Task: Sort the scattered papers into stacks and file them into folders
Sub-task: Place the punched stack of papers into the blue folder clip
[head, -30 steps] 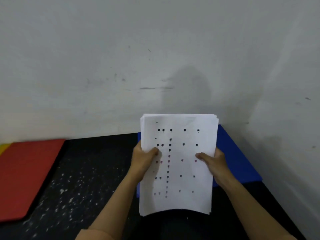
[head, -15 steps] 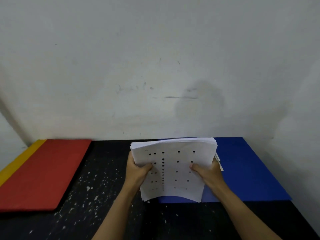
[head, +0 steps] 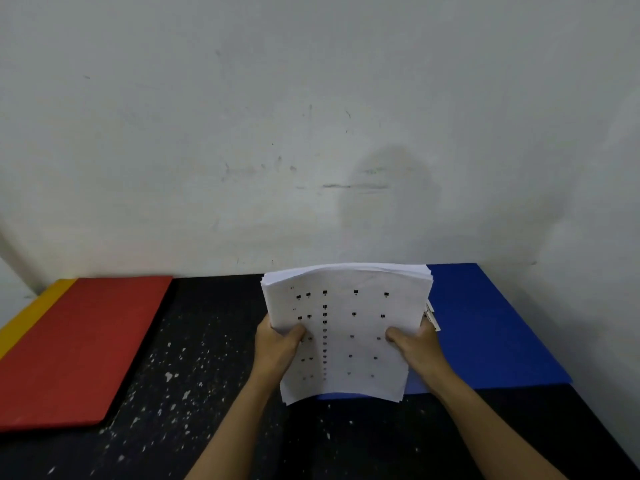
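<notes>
A thick stack of white papers (head: 346,327) with small black marks is held up, tilted, over the left part of a blue folder (head: 485,327). My left hand (head: 277,348) grips the stack's left edge, thumb on the top sheet. Its right edge is gripped by my right hand (head: 415,348), thumb on top too. The stack bows a little, and a few sheet corners stick out at its right side. A red folder (head: 79,348) lies at the left on top of a yellow folder (head: 31,313), of which only an edge shows.
The folders lie on a black, white-speckled surface (head: 194,382). A white wall (head: 311,133) stands right behind it, and another wall closes the right side beyond the blue folder.
The stack came down and away from me, from nearly upright in front of the view to a lower tilt over the blue folder. Both hands kept their grip.
</notes>
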